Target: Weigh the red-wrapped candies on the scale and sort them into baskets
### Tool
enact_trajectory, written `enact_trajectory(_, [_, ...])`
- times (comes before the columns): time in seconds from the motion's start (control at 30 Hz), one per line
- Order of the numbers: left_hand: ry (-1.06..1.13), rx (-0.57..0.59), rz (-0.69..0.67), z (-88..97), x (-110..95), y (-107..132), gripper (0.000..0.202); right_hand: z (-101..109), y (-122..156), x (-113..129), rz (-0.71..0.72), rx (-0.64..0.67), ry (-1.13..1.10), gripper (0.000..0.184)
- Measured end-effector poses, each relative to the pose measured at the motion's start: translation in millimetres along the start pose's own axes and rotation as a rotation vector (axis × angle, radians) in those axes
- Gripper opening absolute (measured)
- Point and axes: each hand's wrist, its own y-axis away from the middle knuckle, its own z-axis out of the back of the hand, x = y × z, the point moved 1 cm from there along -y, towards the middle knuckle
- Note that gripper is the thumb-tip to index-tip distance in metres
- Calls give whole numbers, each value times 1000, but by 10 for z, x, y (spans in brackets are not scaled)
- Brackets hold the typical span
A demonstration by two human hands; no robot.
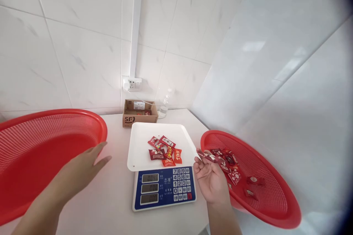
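My right hand (211,180), palm turned up, holds a dark red snack packet (211,157) between the scale and the right basket. My left hand (84,167) has its fingers apart and nothing in them, beside the rim of the left red basket (103,126). Between my hands stands a digital scale (165,191) with a blue keypad panel. On its white tray (138,136) lies a small pile of red and orange snack packets (169,151). More packets (234,177) lie in the right red basket (271,200).
Behind the scale, a cardboard box (140,119) with a few red packets inside stands against the tiled wall. Next to it is a clear plastic bottle (164,106). A power socket (132,83) with a plug sits above the white table (116,147).
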Motion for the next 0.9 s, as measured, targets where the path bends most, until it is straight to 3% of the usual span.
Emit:
enact_trajectory(0.13, [-141,156,-74,-62,-260,105,56,-23,33,-23,-13,16,13,24])
enact_trajectory(0.3, [-232,204,-110,-151,-315,136,56,-110,92,-40,-24,31,59,28])
enact_trajectory(0.4, [-223,189,-127,-189,-345,173,56,-211,161,-115,-39,109,128,28])
enact_trajectory(0.53, [-18,149,-225,-215,-478,270,70,-411,338,-332,-98,353,375,26])
enact_trajectory(0.63, [315,294,-289,-200,-655,367,82,-581,529,-508,-126,611,572,23])
enact_trajectory(0.7, [533,375,-288,-172,-772,420,70,-674,644,-578,-123,763,640,21])
enact_trajectory(0.8, [722,348,-262,-121,-862,444,47,-732,691,-577,10,896,833,20])
enact_trajectory(0.9, [712,169,-203,-46,-806,401,40,-668,515,-485,301,853,1142,26])
